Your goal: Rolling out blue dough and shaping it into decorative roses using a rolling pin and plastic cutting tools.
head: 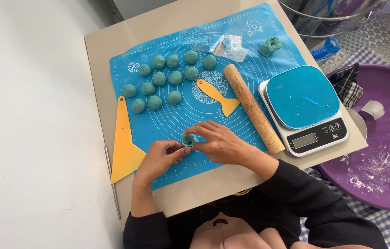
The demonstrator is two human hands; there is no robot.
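A small teal dough piece [188,139] is pinched between my left hand [159,158] and my right hand [220,143], just above the near part of the blue silicone mat [176,117]. The dough looks folded into a small cup shape. Several round teal dough balls [160,79] lie in rows on the mat's far left. Another teal dough lump [270,46] sits at the mat's far right corner.
A wooden rolling pin [253,108] lies diagonally right of my hands. Two yellow scrapers [124,143] [217,96], crumpled plastic wrap [228,46], a kitchen scale [304,109] and a floury purple basin [384,152] are around. The mat rests on a small beige table [103,50].
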